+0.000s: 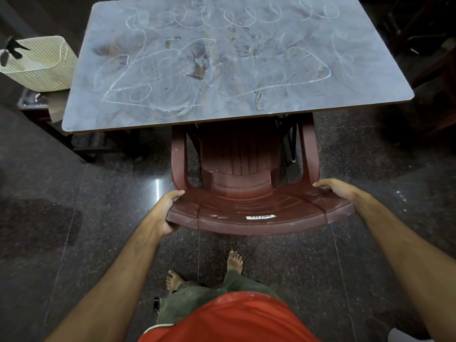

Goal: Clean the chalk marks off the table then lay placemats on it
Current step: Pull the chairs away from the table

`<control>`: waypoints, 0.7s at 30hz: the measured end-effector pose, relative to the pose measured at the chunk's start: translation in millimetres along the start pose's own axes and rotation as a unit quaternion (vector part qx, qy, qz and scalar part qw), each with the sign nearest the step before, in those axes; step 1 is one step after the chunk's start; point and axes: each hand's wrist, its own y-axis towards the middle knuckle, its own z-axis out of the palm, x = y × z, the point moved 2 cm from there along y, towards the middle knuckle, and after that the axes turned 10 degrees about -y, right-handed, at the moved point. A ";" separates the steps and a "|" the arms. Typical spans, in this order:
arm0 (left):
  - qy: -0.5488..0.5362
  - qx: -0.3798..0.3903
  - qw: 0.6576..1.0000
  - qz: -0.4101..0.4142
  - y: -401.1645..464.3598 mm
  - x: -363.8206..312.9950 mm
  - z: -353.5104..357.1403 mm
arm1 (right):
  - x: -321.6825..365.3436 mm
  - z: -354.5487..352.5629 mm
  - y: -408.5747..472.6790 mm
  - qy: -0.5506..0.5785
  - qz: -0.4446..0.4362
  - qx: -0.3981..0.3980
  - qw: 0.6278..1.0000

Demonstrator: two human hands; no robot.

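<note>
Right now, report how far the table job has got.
Nothing is done yet: chalk marks cover the table and no placemats are laid. In hand: the left hand and right hand grip the back of the brown chair tucked under it. Left: wiping off the chalk, then laying placemats.

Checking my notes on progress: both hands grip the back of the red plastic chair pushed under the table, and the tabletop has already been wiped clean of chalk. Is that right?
Not quite. The head view shows the table still covered in chalk marks; nothing has been wiped. The rest holds: the left hand and right hand grip the back of the red plastic chair pushed under the table.
</note>
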 end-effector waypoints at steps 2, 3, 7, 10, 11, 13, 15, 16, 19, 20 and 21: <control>-0.020 0.008 1.000 0.012 -7.1 4.5 -5.4 | -6.5 -1.8 -5.0 -0.009 0.014 -0.004 1.000; -0.032 0.011 0.999 0.018 -10.7 7.3 -7.5 | -8.7 -2.4 -7.8 -0.017 0.023 -0.007 1.000; -0.072 0.008 0.997 0.026 -21.4 12.7 -3.8 | -8.4 -4.5 -14.2 -0.042 0.038 -0.049 0.997; -0.070 0.000 0.997 0.028 -24.7 11.4 1.7 | -7.8 -4.8 -16.2 -0.043 0.032 -0.060 0.997; -0.072 -0.003 0.997 0.027 -26.4 11.4 2.8 | -8.0 -5.0 -16.3 -0.042 0.030 -0.060 0.997; -0.078 -0.007 0.997 0.027 -28.9 11.5 4.1 | -8.2 -5.1 -15.9 -0.044 0.029 -0.057 0.997; -0.081 -0.007 0.996 0.026 -30.8 12.4 5.7 | -9.0 -6.4 -14.7 -0.047 0.026 -0.055 0.997; -0.083 -0.007 0.996 0.026 -31.9 12.9 6.4 | -9.6 -6.9 -14.3 -0.047 0.023 -0.054 0.997; -0.090 -0.010 0.996 0.020 -34.3 15.1 8.1 | -9.7 -7.9 -14.5 -0.042 0.010 -0.052 0.998; -0.091 -0.011 0.996 0.021 -35.3 15.1 8.0 | -9.0 -7.5 -14.8 -0.041 0.006 -0.051 0.998; -0.093 -0.014 0.995 0.022 -35.2 14.9 7.5 | -8.5 -7.4 -15.8 -0.041 0.005 -0.052 0.998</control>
